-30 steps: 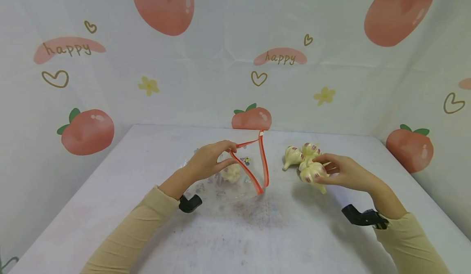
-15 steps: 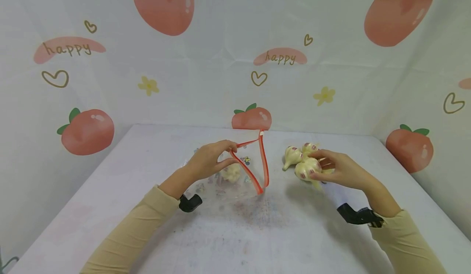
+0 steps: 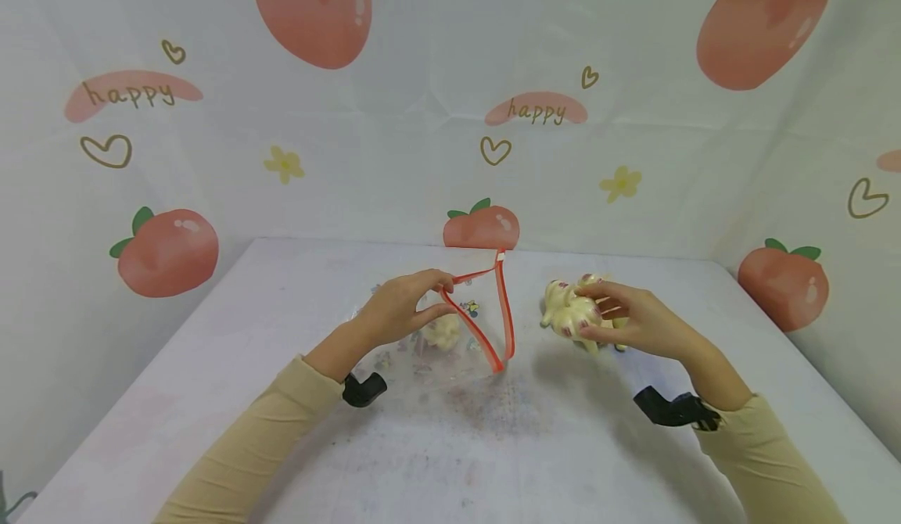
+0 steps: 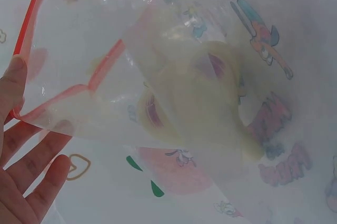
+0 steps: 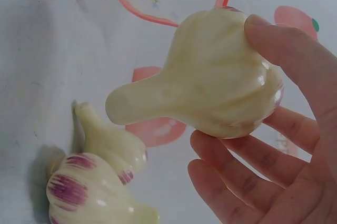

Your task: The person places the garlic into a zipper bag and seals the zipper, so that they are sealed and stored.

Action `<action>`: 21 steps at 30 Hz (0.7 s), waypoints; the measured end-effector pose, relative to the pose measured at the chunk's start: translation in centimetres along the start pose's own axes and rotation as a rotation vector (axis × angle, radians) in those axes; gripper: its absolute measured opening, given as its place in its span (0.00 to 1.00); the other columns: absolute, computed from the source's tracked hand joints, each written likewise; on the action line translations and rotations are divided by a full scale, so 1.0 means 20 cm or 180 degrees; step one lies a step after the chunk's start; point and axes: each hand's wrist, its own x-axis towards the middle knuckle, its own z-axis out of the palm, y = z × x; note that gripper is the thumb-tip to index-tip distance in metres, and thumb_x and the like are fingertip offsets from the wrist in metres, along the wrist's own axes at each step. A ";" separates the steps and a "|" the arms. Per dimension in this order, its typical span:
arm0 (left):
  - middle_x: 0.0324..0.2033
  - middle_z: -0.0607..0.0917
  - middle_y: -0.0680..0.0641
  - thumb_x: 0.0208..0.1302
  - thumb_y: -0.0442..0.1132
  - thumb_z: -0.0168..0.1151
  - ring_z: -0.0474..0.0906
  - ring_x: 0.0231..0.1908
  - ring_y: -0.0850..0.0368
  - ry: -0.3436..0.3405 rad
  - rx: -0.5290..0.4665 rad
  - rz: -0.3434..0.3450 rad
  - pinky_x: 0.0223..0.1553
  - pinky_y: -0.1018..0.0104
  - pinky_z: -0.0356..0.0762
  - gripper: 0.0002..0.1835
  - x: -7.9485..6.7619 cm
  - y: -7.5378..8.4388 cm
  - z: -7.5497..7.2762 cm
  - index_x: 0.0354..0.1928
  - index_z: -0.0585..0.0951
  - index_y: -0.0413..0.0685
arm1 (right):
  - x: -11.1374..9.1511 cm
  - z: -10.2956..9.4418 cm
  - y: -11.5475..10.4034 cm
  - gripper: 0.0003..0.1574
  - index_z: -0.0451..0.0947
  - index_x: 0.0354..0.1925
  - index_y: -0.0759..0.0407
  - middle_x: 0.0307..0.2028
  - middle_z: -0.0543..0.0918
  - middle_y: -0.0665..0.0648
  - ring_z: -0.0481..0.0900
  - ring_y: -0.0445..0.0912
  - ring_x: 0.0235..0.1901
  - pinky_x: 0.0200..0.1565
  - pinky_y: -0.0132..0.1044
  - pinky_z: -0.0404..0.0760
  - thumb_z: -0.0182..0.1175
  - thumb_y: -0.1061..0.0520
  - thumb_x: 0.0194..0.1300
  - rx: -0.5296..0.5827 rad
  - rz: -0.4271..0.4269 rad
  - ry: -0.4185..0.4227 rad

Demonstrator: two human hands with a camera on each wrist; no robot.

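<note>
My left hand (image 3: 404,305) pinches the rim of a clear plastic bag (image 4: 174,176) edged in red, and its mouth gapes toward the right. Inside the bag lies one garlic bulb (image 3: 442,331), seen blurred through the printed plastic in the left wrist view. My right hand (image 3: 644,322) holds another garlic bulb (image 5: 221,77) between thumb and fingers, raised above the table with its stem pointing away from the palm. Below it, more garlic bulbs (image 5: 97,192) with purple streaks rest on the table, partly hidden by the held one in the head view.
A white table (image 3: 450,446) spreads under both hands. Behind it hangs a pale cloth (image 3: 408,156) printed with red fruit, hearts and flowers. A black wrist mount (image 3: 676,408) sits on the right wrist, and another black mount (image 3: 364,389) on the left.
My right hand has moved left with its garlic bulb, past the bulbs on the table and closer to the bag. The left hand and the bag have stayed in place.
</note>
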 end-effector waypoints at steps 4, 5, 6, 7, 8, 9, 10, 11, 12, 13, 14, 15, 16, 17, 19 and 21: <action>0.39 0.85 0.48 0.54 0.37 0.68 0.83 0.40 0.56 -0.0008 0.0003 0.0000 0.37 0.65 0.81 0.17 0.00 0.00 0.00 0.45 0.76 0.41 | 0.02 0.01 -0.02 0.30 0.74 0.52 0.63 0.47 0.79 0.61 0.79 0.36 0.39 0.41 0.32 0.83 0.71 0.58 0.50 0.0037 -0.0007 -0.0016; 0.39 0.85 0.48 0.54 0.37 0.68 0.83 0.40 0.56 -0.0012 0.0004 0.0002 0.37 0.65 0.81 0.17 0.00 0.00 0.00 0.45 0.76 0.41 | 0.02 0.01 -0.02 0.31 0.74 0.52 0.64 0.47 0.79 0.62 0.79 0.36 0.40 0.41 0.31 0.83 0.71 0.58 0.50 0.0059 -0.0029 -0.0020; 0.39 0.85 0.48 0.54 0.37 0.68 0.83 0.40 0.56 -0.0015 0.0005 -0.0002 0.37 0.64 0.81 0.17 0.00 0.00 0.00 0.45 0.76 0.40 | 0.02 0.01 -0.03 0.31 0.74 0.52 0.64 0.48 0.78 0.62 0.79 0.36 0.40 0.41 0.31 0.83 0.71 0.59 0.50 0.0077 -0.0058 -0.0021; 0.39 0.85 0.48 0.54 0.37 0.68 0.83 0.40 0.56 -0.0017 0.0007 -0.0003 0.37 0.64 0.81 0.17 0.00 0.00 0.00 0.45 0.76 0.40 | 0.03 0.01 -0.04 0.31 0.74 0.52 0.65 0.47 0.78 0.62 0.79 0.37 0.40 0.41 0.30 0.83 0.71 0.59 0.50 0.0089 -0.0089 -0.0020; 0.39 0.85 0.48 0.54 0.38 0.68 0.83 0.40 0.56 -0.0020 0.0010 -0.0002 0.37 0.64 0.81 0.17 0.00 0.00 0.00 0.45 0.76 0.40 | 0.03 0.02 -0.04 0.31 0.74 0.53 0.65 0.47 0.78 0.62 0.79 0.37 0.40 0.41 0.30 0.83 0.71 0.59 0.50 0.0103 -0.0106 -0.0017; 0.39 0.85 0.48 0.54 0.38 0.68 0.83 0.40 0.56 -0.0025 0.0018 -0.0001 0.37 0.65 0.81 0.17 0.00 0.01 0.00 0.45 0.76 0.41 | 0.03 0.02 -0.05 0.32 0.74 0.53 0.65 0.47 0.78 0.62 0.79 0.37 0.40 0.41 0.30 0.83 0.71 0.59 0.50 0.0108 -0.0115 -0.0016; 0.39 0.84 0.48 0.54 0.38 0.68 0.83 0.40 0.56 -0.0028 0.0022 0.0002 0.37 0.65 0.81 0.17 0.00 0.01 0.00 0.45 0.76 0.41 | 0.04 0.02 -0.05 0.33 0.74 0.54 0.64 0.47 0.78 0.61 0.79 0.38 0.40 0.42 0.29 0.82 0.71 0.59 0.50 0.0109 -0.0113 -0.0020; 0.39 0.84 0.48 0.55 0.38 0.68 0.83 0.40 0.56 -0.0033 0.0027 0.0004 0.37 0.65 0.81 0.17 0.00 0.01 -0.01 0.45 0.76 0.41 | 0.04 0.02 -0.06 0.33 0.74 0.54 0.64 0.46 0.78 0.61 0.80 0.38 0.40 0.42 0.29 0.82 0.71 0.58 0.49 0.0113 -0.0117 -0.0013; 0.39 0.84 0.48 0.55 0.39 0.68 0.83 0.40 0.56 -0.0032 0.0030 0.0004 0.37 0.65 0.81 0.17 0.01 0.01 -0.01 0.45 0.76 0.41 | 0.04 0.02 -0.06 0.33 0.74 0.54 0.64 0.46 0.78 0.60 0.80 0.39 0.40 0.42 0.30 0.83 0.71 0.58 0.49 0.0119 -0.0118 -0.0008; 0.39 0.84 0.48 0.55 0.39 0.68 0.83 0.40 0.56 -0.0031 0.0026 0.0007 0.37 0.65 0.81 0.17 0.01 0.01 -0.01 0.45 0.76 0.41 | 0.05 0.03 -0.07 0.34 0.73 0.55 0.64 0.45 0.78 0.60 0.80 0.40 0.40 0.42 0.31 0.83 0.71 0.58 0.49 0.0118 -0.0114 -0.0009; 0.39 0.84 0.48 0.54 0.38 0.68 0.83 0.39 0.56 -0.0031 0.0025 0.0008 0.37 0.65 0.81 0.17 0.01 0.01 0.00 0.45 0.76 0.41 | 0.05 0.03 -0.07 0.34 0.73 0.55 0.63 0.45 0.78 0.59 0.80 0.40 0.40 0.42 0.31 0.83 0.72 0.58 0.49 0.0120 -0.0108 -0.0011; 0.39 0.84 0.48 0.54 0.38 0.68 0.83 0.39 0.56 -0.0032 0.0025 0.0006 0.37 0.65 0.81 0.17 0.01 0.01 0.00 0.45 0.76 0.41 | 0.05 0.03 -0.07 0.35 0.73 0.56 0.63 0.45 0.79 0.59 0.80 0.41 0.40 0.42 0.32 0.83 0.72 0.58 0.49 0.0114 -0.0116 -0.0014; 0.39 0.84 0.48 0.54 0.38 0.68 0.83 0.39 0.56 -0.0031 0.0021 0.0002 0.37 0.65 0.81 0.17 0.01 0.01 0.00 0.45 0.76 0.42 | 0.05 0.03 -0.07 0.35 0.72 0.56 0.63 0.44 0.78 0.58 0.80 0.41 0.40 0.42 0.32 0.83 0.71 0.58 0.50 0.0113 -0.0132 -0.0019; 0.39 0.85 0.48 0.54 0.38 0.68 0.83 0.40 0.56 -0.0030 0.0016 -0.0002 0.37 0.65 0.81 0.17 0.01 0.00 0.00 0.45 0.76 0.42 | 0.06 0.03 -0.07 0.35 0.72 0.56 0.63 0.44 0.78 0.58 0.80 0.42 0.40 0.42 0.33 0.83 0.71 0.58 0.50 0.0112 -0.0148 -0.0025; 0.38 0.85 0.48 0.54 0.38 0.69 0.83 0.40 0.57 -0.0027 0.0007 -0.0005 0.37 0.65 0.81 0.17 0.01 0.00 0.00 0.45 0.76 0.42 | 0.06 0.04 -0.07 0.36 0.72 0.57 0.63 0.43 0.78 0.57 0.80 0.42 0.40 0.42 0.33 0.83 0.71 0.59 0.50 0.0121 -0.0172 -0.0034; 0.38 0.84 0.48 0.53 0.38 0.69 0.83 0.40 0.57 -0.0025 0.0005 0.0005 0.38 0.64 0.81 0.18 0.01 0.00 0.00 0.45 0.76 0.42 | 0.07 0.04 -0.07 0.36 0.71 0.57 0.63 0.43 0.78 0.56 0.80 0.42 0.40 0.41 0.34 0.84 0.71 0.58 0.50 0.0113 -0.0195 -0.0043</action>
